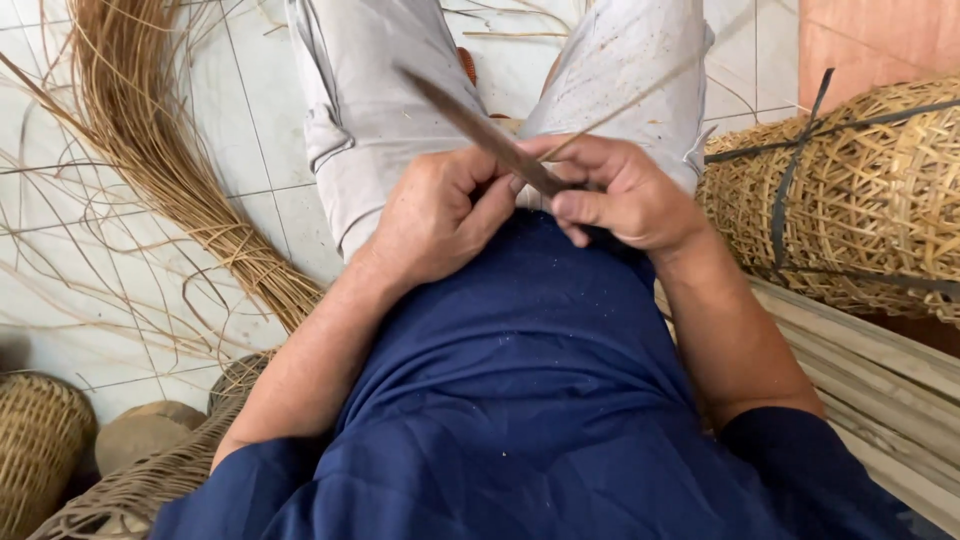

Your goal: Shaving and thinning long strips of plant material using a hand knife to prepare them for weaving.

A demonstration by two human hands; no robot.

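A thin pale rattan strip [625,105] is held against a long dark knife blade [480,130], the two crossing just in front of the grips. The blade's long axis runs from the meeting of the hands up and away to the person's left, its tip lying over the grey trouser leg [370,110]. The strip runs the other way, rising from the same crossing up and to the right, so that the two form a narrow V opening away from the body.

The left hand [440,215] is closed around the knife handle, which is hidden inside the fist. The right hand [625,195] is closed too, thumb and fingers pinching the strip where it meets the blade; this hand is the nearer to the strip's length.

Further out, a bundle of loose rattan strands [170,150] lies on the tiled floor [120,330] left of the grips, and a woven basket [850,190] bound with dark straps lies to the right.
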